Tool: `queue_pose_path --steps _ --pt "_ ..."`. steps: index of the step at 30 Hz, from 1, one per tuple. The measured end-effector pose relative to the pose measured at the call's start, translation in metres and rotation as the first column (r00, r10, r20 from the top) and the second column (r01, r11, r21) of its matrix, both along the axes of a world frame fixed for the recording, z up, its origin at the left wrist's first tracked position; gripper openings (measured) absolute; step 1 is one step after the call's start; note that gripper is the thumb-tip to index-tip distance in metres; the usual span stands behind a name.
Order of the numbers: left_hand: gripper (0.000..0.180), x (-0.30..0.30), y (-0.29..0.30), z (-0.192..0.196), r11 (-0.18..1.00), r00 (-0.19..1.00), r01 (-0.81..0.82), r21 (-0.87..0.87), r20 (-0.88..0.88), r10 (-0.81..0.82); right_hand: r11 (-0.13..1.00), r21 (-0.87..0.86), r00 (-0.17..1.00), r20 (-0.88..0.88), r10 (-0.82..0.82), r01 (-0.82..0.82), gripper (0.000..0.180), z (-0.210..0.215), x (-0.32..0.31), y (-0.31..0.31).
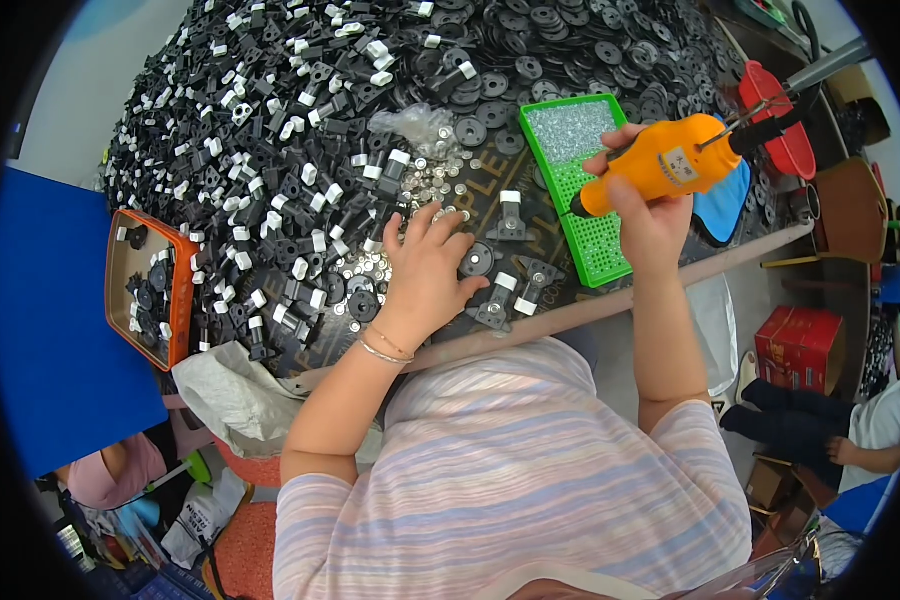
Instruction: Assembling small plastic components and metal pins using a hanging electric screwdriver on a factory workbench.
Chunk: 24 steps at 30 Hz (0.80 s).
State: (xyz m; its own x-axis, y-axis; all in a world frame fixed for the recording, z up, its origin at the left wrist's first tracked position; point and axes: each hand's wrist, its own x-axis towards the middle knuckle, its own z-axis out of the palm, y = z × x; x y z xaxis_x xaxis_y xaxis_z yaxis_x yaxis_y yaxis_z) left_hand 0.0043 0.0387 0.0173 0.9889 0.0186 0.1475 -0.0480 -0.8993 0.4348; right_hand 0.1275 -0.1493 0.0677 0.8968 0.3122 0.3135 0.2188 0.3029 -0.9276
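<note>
Dark tabletop (483, 190), its far side heaped with black-and-white parts (290, 125) and black discs (610, 52). Left hand (425, 262): grip wide, fingers spread; one loose disc (477, 259) lies just right of them, above the thumb tip, contact uncertain. Right hand (655, 228): grip wrapped around an orange power driver (660, 158), long axis slanting down-left, dark nose over the green tray (600, 245). Of the two, the left hand is nearer the loose disc.
</note>
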Motion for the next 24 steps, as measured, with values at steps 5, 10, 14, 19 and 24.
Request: queue_pose_path --steps 5,10,14,19,24 --pt "0.043 0.007 0.002 -0.002 0.996 0.996 0.084 -0.005 -0.005 -0.084 0.980 0.194 0.985 0.174 0.015 -0.049 0.033 0.011 0.010 -0.006" --pt "0.043 0.012 -0.003 -0.001 0.996 0.996 0.085 -0.024 0.005 -0.085 0.956 0.257 0.979 0.111 -0.173 0.140 0.037 0.010 0.021 -0.013" --pt "0.046 0.015 -0.006 -0.001 0.997 0.998 0.064 -0.035 0.002 -0.064 0.975 0.137 0.953 0.226 -0.201 0.173 0.028 -0.012 0.027 -0.017" --pt "0.043 0.013 -0.008 0.001 0.998 0.999 0.053 -0.031 -0.003 -0.053 0.960 0.193 0.924 0.286 -0.253 0.204 0.027 -0.023 0.034 -0.007" --pt "0.042 0.011 -0.010 0.002 0.999 1.000 0.030 -0.015 0.001 -0.030 0.960 0.206 0.932 0.267 -0.244 0.191 0.030 -0.027 0.046 -0.002"
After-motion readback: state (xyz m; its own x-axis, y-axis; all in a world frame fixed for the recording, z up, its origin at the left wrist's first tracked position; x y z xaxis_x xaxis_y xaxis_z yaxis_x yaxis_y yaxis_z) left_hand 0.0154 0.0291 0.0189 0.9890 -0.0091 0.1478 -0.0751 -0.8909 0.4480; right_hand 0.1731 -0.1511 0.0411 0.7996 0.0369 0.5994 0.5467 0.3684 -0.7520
